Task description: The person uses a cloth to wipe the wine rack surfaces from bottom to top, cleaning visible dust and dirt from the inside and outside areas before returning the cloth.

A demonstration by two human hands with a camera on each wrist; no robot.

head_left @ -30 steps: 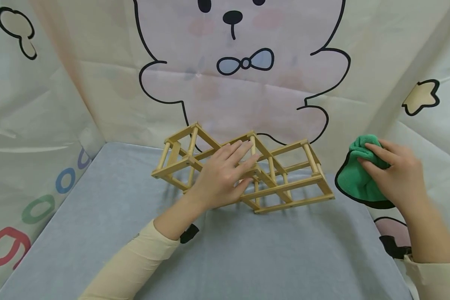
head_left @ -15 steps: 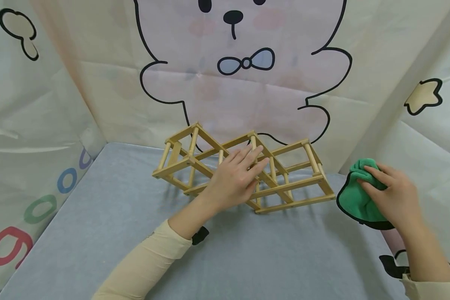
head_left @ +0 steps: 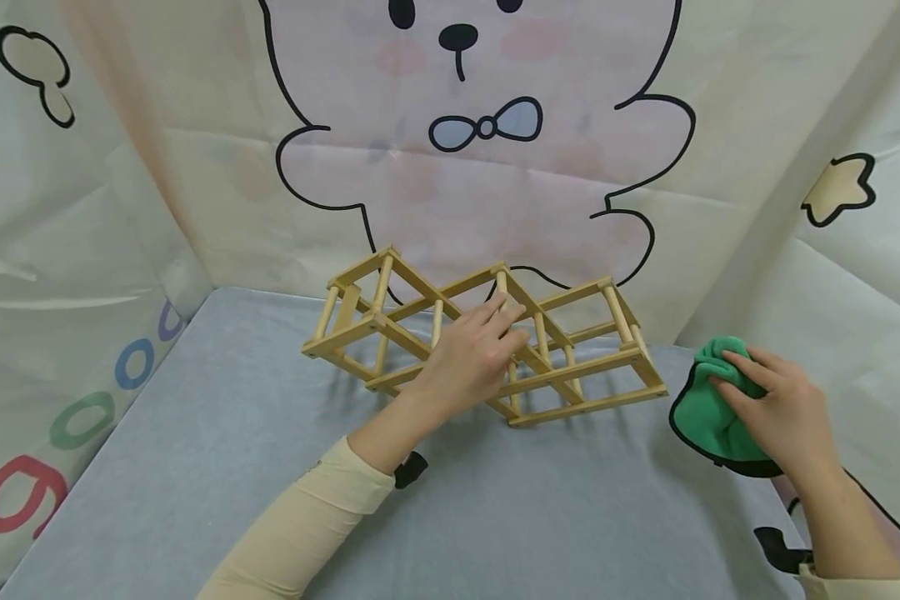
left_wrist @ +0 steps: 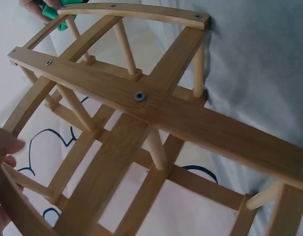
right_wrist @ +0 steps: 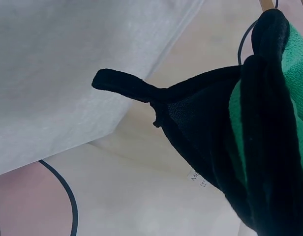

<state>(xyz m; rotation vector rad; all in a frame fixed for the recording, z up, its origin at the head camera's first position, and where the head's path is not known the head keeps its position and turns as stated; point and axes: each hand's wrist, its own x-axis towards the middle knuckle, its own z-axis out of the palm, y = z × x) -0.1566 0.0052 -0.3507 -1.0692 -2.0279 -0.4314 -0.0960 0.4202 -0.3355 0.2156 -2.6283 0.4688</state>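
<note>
A pale wooden rack (head_left: 570, 374), built of crossed slats and round dowels, stands spread out in a zigzag toward the back of the table. My left hand (head_left: 468, 354) grips it near the middle; in the left wrist view, thumb and fingers (left_wrist: 5, 142) lie around a slat at the left edge. Off the rack's right end, my right hand (head_left: 787, 412) pinches a bunched green cloth (head_left: 723, 417) with black edging, held above the table. The right wrist view shows the cloth's black hanging loop (right_wrist: 122, 84) and dark underside.
Pale blue-grey fabric covers the table (head_left: 570, 508). Printed curtains enclose it at the back and both sides, with a bear drawing (head_left: 487, 183) behind the rack. A small black piece (head_left: 411, 469) shows beside the left wrist.
My right hand has lowered the green cloth. My left hand has slid right along the rack and its fingers have bent more. The rack stays in place.
</note>
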